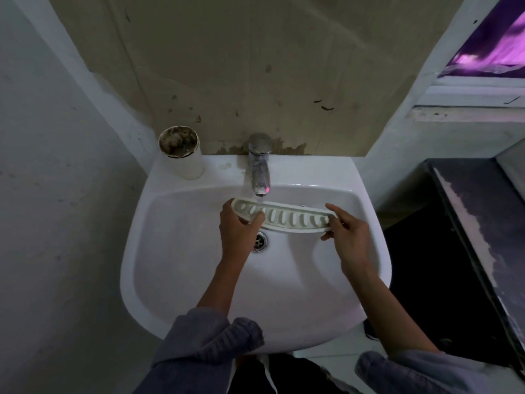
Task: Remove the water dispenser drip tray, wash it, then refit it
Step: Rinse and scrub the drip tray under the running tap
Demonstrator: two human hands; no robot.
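- The white sink [184, 268] takes up most of the corner; its bowl lies under both arms, and the drain [260, 242] is just below the tray.
- The drip tray [287, 218], a long slotted white strip, is held roughly level across the bowl, directly under the tap [259, 163]; the stream strikes near its left end.
- The left hand [237, 227] has its grip wrapped round the tray's left end, thumb on the slotted face; the right hand [348, 237] only pinches the right end between thumb and fingertips.
- That light pinch on wet plastic looks like the weak point; the tray could slip and drop into the bowl.
- Water bouncing off the slotted face could splash the rolled sleeves [210, 342] or spill over the rim.
- A stained cup [181, 155] stands on the ledge beside the tap, well apart from both hands.
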